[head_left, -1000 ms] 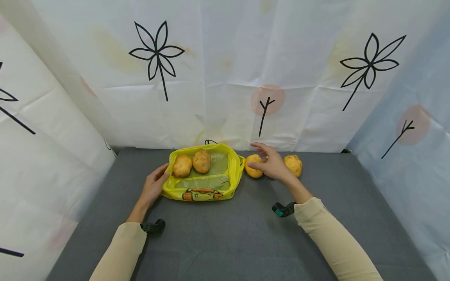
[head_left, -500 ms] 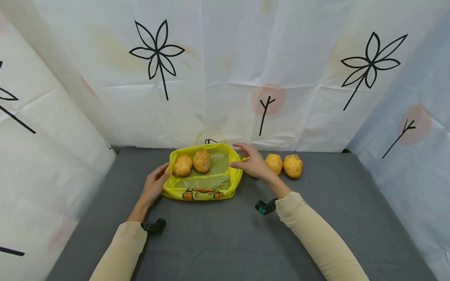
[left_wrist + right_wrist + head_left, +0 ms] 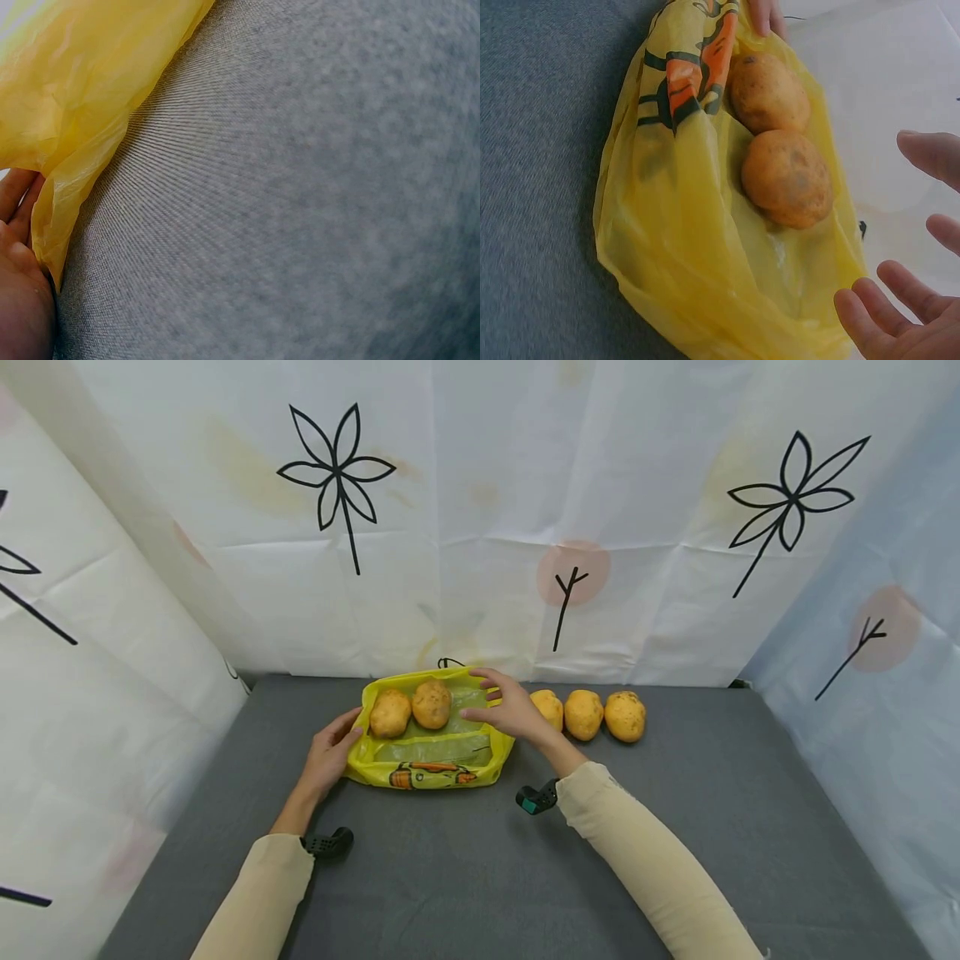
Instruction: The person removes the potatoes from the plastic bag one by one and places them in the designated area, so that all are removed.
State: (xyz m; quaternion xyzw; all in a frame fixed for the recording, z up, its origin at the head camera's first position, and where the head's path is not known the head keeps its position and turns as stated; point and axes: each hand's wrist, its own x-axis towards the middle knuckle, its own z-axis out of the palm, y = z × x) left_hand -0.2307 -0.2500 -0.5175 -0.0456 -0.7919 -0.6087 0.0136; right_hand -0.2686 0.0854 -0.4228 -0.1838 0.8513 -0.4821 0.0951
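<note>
A yellow plastic bag (image 3: 427, 777) with a printed orange-and-black picture lies with its mouth spread wide. Two potatoes (image 3: 787, 178) sit side by side in its left part. My left hand (image 3: 327, 760) holds the bag's left edge; in the left wrist view, the yellow plastic hides part of its fingers. Over the right end of the bag is my right hand (image 3: 515, 708), empty, its fingers spread and pointing left. Three more potatoes (image 3: 583, 714) stand in a row on the table to the right of the bag, the nearest partly covered by the right hand.
A dark grey cloth (image 3: 450, 877) covers the table. White fabric (image 3: 480, 593) with black plant drawings hangs behind it, and similar fabric hangs at both sides. Behind the bag, a thin black cord loop (image 3: 450, 662) shows at the table's back edge.
My right hand has moved left, from over the loose potatoes to over the bag's right end, uncovering most of the row. The left hand and the two bagged potatoes have stayed put.
</note>
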